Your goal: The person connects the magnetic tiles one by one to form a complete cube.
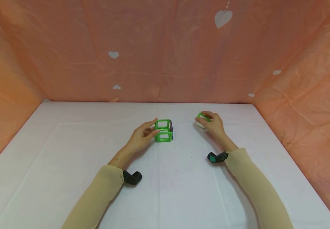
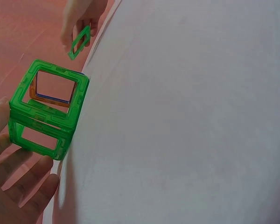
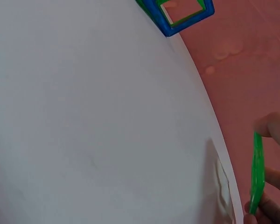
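Note:
A box of see-through magnetic tiles [image 1: 164, 141] stands on the white table, its near and top sides green and its right side blue. In the left wrist view an orange edge shows through the green tile box [image 2: 46, 119]. My left hand [image 1: 140, 137] grips the box's left side, thumb toward the front and a fingertip at the back upper corner. To the right, my right hand [image 1: 215, 125] pinches a single green square tile [image 1: 200, 114] by its edges, apart from the box. The right wrist view shows this green tile [image 3: 257, 172] nearly edge-on.
White cloth covers the table [image 1: 182, 190]. Orange sheeting with pale hearts [image 1: 165, 54] rises behind it and on both sides. Black wrist cameras, one on the left wrist [image 1: 132, 178] and one on the right [image 1: 217, 157], stick out close above the cloth.

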Motion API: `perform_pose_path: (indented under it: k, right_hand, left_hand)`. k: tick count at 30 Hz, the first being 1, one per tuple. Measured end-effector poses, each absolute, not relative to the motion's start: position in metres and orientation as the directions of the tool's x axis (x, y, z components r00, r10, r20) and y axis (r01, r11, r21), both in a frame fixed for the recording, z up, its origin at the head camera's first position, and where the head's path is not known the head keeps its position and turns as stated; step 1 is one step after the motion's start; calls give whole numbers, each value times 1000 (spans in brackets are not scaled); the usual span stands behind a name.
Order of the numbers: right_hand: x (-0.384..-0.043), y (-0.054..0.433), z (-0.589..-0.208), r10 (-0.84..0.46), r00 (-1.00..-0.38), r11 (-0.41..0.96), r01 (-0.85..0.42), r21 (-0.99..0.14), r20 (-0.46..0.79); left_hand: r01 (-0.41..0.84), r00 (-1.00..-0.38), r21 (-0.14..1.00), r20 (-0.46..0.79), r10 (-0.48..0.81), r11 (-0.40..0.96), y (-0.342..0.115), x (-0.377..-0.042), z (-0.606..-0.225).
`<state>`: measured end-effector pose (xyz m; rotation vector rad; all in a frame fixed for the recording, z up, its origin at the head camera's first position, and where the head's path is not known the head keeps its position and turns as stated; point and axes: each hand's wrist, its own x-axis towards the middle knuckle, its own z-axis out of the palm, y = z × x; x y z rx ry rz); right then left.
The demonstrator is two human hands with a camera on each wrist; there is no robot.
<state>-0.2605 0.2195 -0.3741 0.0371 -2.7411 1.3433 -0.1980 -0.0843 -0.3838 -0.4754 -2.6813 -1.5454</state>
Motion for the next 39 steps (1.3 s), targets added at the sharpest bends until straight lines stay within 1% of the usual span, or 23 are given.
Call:
perform_pose_path:
  k: [16, 26, 34, 39]
  right_hand:
    - [-256, 201, -377, -59, -993, 572, -116, -812, 100]
    - [-252, 186, -372, -127, -984, 585, -175, -792, 124]
    - [-251, 175, -369, -198, -963, 595, -267, -758, 183]
    - [-247, 169, -364, -216, -957, 585, -285, -759, 192]
  left_hand:
    - [263, -954, 848, 160, 252, 460, -84, -199, -384]
    - [275, -951, 844, 169, 260, 461, -84, -198, -384]
    - [280, -949, 842, 171, 263, 462, -85, -199, -385]
    - [290, -947, 840, 182, 266, 458, -85, -199, -385]
